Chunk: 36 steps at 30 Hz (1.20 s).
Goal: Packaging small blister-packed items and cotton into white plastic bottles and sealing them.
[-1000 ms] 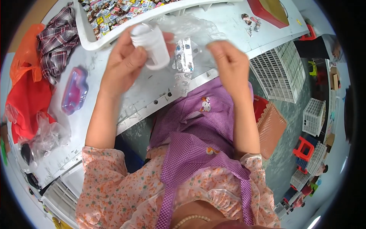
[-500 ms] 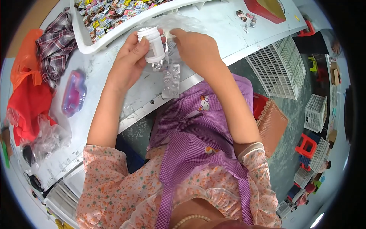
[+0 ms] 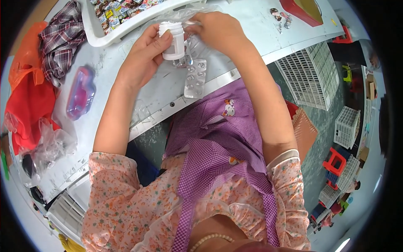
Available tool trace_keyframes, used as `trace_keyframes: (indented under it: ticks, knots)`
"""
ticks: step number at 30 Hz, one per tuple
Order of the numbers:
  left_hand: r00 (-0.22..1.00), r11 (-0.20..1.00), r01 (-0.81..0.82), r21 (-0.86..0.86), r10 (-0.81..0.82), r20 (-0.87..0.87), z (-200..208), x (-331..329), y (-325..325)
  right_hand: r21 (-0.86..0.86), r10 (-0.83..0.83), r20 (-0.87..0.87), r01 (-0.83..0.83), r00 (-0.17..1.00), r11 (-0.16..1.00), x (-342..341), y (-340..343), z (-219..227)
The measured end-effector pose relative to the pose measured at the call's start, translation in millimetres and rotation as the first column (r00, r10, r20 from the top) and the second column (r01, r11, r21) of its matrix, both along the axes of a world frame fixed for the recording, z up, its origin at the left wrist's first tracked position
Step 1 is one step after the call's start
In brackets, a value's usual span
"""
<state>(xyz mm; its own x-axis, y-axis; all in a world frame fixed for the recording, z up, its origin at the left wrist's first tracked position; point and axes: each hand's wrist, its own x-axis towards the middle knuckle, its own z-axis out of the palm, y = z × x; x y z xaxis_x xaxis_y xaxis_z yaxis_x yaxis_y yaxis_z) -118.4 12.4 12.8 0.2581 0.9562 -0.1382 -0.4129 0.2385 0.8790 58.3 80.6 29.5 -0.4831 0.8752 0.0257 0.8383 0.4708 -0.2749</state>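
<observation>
A white plastic bottle (image 3: pixel 174 49) with a ridged neck stands nearly upright in my left hand (image 3: pixel 142 56), whose fingers and thumb close around its side. No cap shows on its neck. Just right of the neck, my right hand (image 3: pixel 221 32) has its fingers bent and pressed together. Something pale shows at their tips, too small to make out. A clear blister pack (image 3: pixel 195 79) with several round pockets lies at the table's front edge, below the bottle. More crumpled clear blister plastic (image 3: pixel 183 63) sits behind it, partly hidden by the bottle.
Beyond my hands stands a white tray (image 3: pixel 110 38) of wrapped candies, with clear plastic film (image 3: pixel 184 13) beside it. A pink-purple plastic case (image 3: pixel 81 93), red bag (image 3: pixel 29 107) and plaid cloth (image 3: pixel 63 40) lie left. At right are a red box (image 3: pixel 300 12) and white crate (image 3: pixel 310 77).
Both hands and the bottle have shifted slightly up and to the right in the picture. My right hand's fingers have come closer to the bottle's neck. The tray now shows less.
</observation>
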Motion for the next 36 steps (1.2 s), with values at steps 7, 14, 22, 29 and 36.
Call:
trace_keyframes:
  ticks: [7,14,22,29,36]
  knots:
    - [0.998,0.999,0.042,0.028,-0.04,-0.052,1,-6,4,0.09,-0.053,0.032,0.05,0.998,0.995,35,-8,-5]
    - [0.996,1.0,0.007,0.008,-0.007,-0.088,-10,-3,5,0.176,-0.169,-0.016,0.169,0.986,0.97,20,-4,-6]
    - [0.995,1.0,0.011,0.002,-0.01,-0.097,-9,-2,4,0.155,-0.213,0.037,0.205,0.976,0.966,16,-1,8]
    - [0.997,1.0,0.012,0.016,-0.01,-0.082,-6,-7,5,-0.652,-0.58,-0.635,0.048,0.51,0.756,64,-16,11]
    - [0.997,0.998,-0.053,0.022,0.052,0.064,-6,-3,9,-0.735,-0.625,-0.5,0.088,0.599,0.672,110,-42,4]
